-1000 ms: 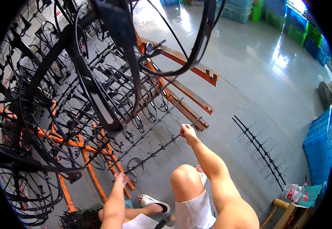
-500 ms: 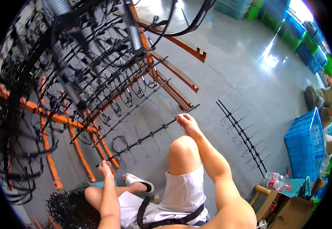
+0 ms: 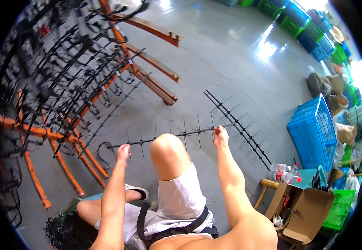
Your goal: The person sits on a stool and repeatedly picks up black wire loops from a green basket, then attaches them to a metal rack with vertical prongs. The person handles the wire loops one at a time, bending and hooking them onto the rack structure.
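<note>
The long black metal rod [image 3: 168, 136] with its row of short cross prongs is thin and springy, so held only at its two ends it could sag, twist or snag its prongs on the raised knee [image 3: 166, 152] just below it; a slip at either end would likely drop it onto the grey floor [image 3: 231, 62]. The rod hangs level across the knee, spanning from one hand to the other. The left hand [image 3: 123, 152] is curled around the rod's left end, and the right hand [image 3: 220, 135] pinches the right end with fingers pressed together. A similar pronged rod [image 3: 237, 127] lies on the floor just beyond the right hand, and orange racks [image 3: 64, 160] full of such rods stand to the left.
</note>
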Demonstrator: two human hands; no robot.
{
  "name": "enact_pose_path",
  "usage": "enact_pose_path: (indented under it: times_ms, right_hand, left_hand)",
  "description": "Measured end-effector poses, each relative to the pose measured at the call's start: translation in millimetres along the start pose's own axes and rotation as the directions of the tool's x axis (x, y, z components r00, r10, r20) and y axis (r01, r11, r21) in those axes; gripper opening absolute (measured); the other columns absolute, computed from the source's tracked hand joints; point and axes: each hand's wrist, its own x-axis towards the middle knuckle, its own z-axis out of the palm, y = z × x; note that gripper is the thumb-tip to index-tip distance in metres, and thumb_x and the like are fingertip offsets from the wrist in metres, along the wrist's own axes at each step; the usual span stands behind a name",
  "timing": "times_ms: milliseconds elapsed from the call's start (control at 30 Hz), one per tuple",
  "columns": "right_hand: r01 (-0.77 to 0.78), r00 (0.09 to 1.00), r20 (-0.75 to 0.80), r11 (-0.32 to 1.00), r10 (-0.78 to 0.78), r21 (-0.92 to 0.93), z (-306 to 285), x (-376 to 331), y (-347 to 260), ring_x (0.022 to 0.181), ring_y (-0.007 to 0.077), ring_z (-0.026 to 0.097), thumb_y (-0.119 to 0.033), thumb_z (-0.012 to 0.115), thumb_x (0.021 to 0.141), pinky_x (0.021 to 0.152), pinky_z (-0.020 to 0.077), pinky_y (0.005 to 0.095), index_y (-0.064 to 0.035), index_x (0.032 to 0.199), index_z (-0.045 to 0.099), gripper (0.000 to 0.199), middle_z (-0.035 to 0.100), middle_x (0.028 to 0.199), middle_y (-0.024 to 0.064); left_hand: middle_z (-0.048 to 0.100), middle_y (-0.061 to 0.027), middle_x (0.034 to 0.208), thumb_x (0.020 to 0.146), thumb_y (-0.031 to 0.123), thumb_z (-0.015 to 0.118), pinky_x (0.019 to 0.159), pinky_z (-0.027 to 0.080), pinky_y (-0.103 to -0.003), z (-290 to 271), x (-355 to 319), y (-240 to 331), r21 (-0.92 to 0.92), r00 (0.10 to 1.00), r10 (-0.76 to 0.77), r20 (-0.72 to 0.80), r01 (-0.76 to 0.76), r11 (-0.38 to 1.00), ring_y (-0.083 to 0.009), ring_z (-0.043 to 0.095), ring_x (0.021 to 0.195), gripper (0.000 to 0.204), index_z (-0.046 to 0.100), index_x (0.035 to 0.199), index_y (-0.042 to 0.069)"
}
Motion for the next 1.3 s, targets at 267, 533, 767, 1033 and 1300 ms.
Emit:
enact_pose_path:
  times_ms: [267, 533, 767, 1033, 1300]
  right_hand:
    - [0.158, 0.927, -0.355, 0.985, -0.121, 0.077, -145, -13, -69, 0.078, 0.0148, 0.059, -0.016, 0.056, 0.093, 0.078, 0.0493, 0.0310, -0.0081, 0.099, 0.057, 0.011, 0.060, 0.085, 0.0018]
    - [0.379, 0.831, -0.472, 0.921, -0.294, 0.093, -181, -70, -91, 0.080, 0.0145, 0.059, -0.014, 0.055, 0.093, 0.078, 0.0505, 0.0302, -0.0040, 0.099, 0.057, 0.011, 0.060, 0.087, 0.0035]
    - [0.280, 0.690, -0.724, 0.930, -0.022, 0.239, -279, -55, -78, 0.073, 0.0165, 0.057, -0.012, 0.052, 0.090, 0.073, 0.0512, 0.0295, 0.0008, 0.099, 0.053, 0.016, 0.057, 0.082, 0.0068]
    - [0.064, 0.669, -0.738, 0.996, -0.089, -0.062, -194, -103, -72, 0.123, 0.0281, 0.044, -0.025, 0.057, 0.085, 0.099, 0.0402, 0.0387, 0.0046, 0.137, 0.030, 0.067, 0.037, 0.140, 0.0219]
    - [0.516, 0.753, 0.654, 0.678, -0.069, -0.523, 200, -80, 48, 0.089, 0.0205, 0.059, -0.022, 0.056, 0.087, 0.078, 0.0478, 0.0313, 0.0013, 0.114, 0.057, 0.035, 0.063, 0.103, 0.0139]
  left_hand:
    - [0.061, -0.0054, 0.105, 0.088, 0.023, 0.057, 0.080, 0.049, -0.034, 116, 7, 46, 0.017, 0.719, -0.162, 0.676, 0.204, 0.979, -0.0187, 0.059, 0.094, 0.028, 0.059, 0.110, 0.005]
    - [0.063, -0.0058, 0.100, 0.090, 0.023, 0.056, 0.074, 0.050, -0.032, 73, 25, -19, -0.002, 0.871, -0.083, 0.484, 0.096, 0.995, -0.0170, 0.060, 0.087, 0.026, 0.060, 0.109, 0.005]
    - [0.062, -0.0047, 0.100, 0.091, 0.028, 0.055, 0.067, 0.049, -0.029, -62, -25, 0, 0.042, 0.974, -0.081, 0.213, 0.074, 0.996, -0.0153, 0.060, 0.081, 0.028, 0.056, 0.110, 0.007]
    - [0.062, -0.0051, 0.092, 0.090, 0.025, 0.056, 0.065, 0.050, -0.029, -181, -56, -15, -0.152, 0.997, -0.060, -0.041, 0.054, 0.987, -0.0148, 0.061, 0.076, 0.023, 0.056, 0.105, 0.007]
    - [0.063, -0.0045, 0.083, 0.091, 0.021, 0.052, 0.057, 0.051, -0.028, -218, -46, -13, 0.202, 0.980, -0.147, -0.138, 0.173, 0.964, -0.0143, 0.061, 0.069, 0.015, 0.056, 0.099, 0.009]
